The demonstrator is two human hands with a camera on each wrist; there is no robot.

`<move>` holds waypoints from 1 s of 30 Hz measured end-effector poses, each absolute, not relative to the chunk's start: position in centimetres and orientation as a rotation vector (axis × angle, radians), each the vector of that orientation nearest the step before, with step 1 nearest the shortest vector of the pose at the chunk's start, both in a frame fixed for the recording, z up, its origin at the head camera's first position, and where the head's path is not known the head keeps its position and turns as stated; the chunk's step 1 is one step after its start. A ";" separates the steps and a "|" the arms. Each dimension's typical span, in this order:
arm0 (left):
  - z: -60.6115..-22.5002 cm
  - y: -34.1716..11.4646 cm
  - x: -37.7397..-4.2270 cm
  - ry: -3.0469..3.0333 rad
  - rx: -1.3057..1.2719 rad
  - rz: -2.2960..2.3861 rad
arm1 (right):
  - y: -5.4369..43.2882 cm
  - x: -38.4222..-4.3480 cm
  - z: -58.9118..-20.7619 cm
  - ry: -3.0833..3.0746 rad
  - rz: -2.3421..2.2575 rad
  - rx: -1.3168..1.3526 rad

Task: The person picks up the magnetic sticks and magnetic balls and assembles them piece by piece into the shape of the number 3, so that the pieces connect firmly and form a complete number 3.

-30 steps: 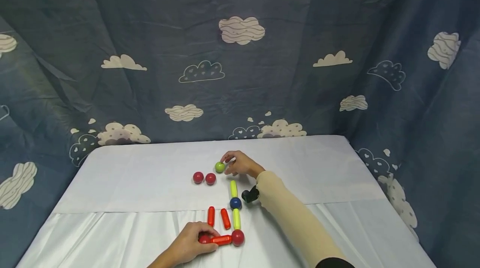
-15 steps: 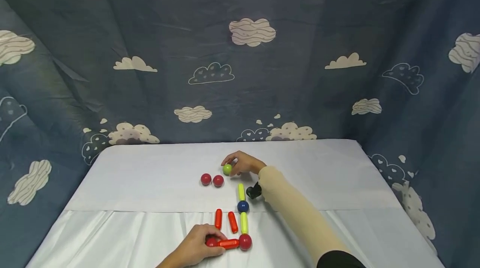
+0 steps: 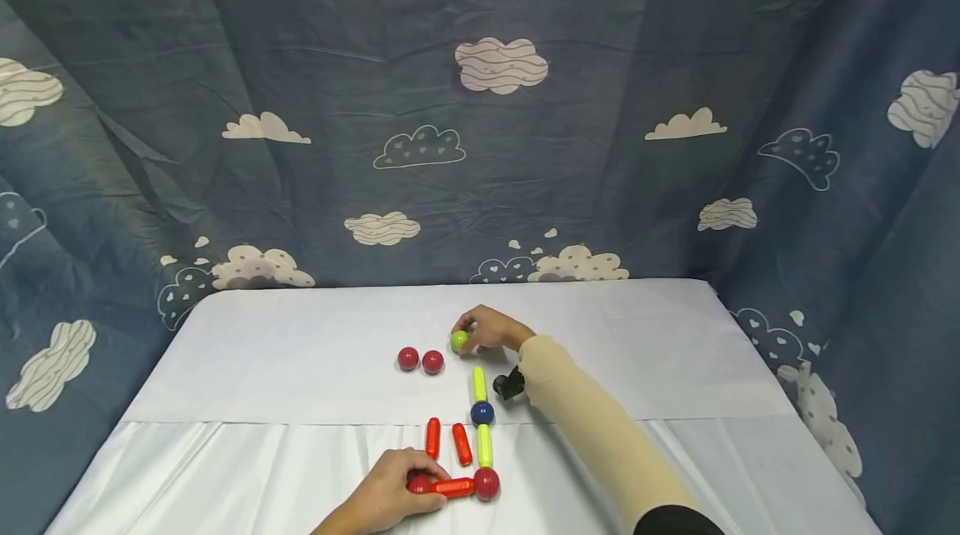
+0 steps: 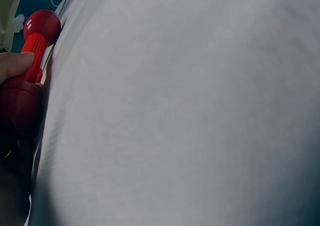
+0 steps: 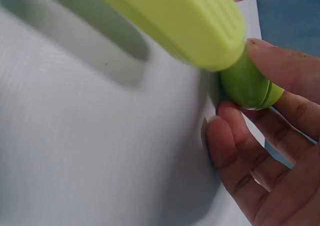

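My left hand [image 3: 393, 489] pinches a red toy stick [image 3: 453, 487] where it joins a red ball, partly hidden by the fingers. In the left wrist view the thumb lies on that stick. Its other end meets a larger-looking red ball [image 3: 487, 484]. From there a line runs away from me: a yellow-green stick [image 3: 484, 446], a dark blue ball [image 3: 482, 412], another yellow-green stick [image 3: 479, 383]. Beyond this line's far end, my right hand [image 3: 489, 328] holds a green ball [image 5: 245, 83] between thumb and fingers, low over the cloth.
Two red balls [image 3: 408, 358] sit left of the green one. Loose red sticks [image 3: 432, 437] [image 3: 462, 444] lie between the left hand and the yellow-green line. A white cloth [image 3: 262, 352] covers the table; a cloud-patterned curtain [image 3: 322, 177] hangs behind and at the sides.
My right fingers have closed round the green ball and drawn it slightly to the right. The left hand keeps its place at the red stick. The head view has shifted a little.
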State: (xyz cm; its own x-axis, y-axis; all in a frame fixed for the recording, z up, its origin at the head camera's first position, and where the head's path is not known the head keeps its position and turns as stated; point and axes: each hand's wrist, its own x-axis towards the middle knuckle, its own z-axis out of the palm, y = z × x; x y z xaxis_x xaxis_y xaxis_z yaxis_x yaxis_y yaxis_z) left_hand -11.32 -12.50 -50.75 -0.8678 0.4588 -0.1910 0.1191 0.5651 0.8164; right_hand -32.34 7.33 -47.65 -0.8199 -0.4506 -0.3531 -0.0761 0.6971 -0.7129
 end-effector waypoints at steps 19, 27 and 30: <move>-50.5 -12.6 -11.3 2.449 0.480 1.190 | 9.4 -29.8 -47.9 2.364 -1.146 -0.428; -50.6 -12.3 -11.3 2.428 0.455 1.188 | 10.0 -28.9 -48.6 2.332 -1.209 -0.443; -50.6 -12.3 -11.3 2.421 0.454 1.191 | 10.3 -28.5 -48.7 2.336 -1.223 -0.449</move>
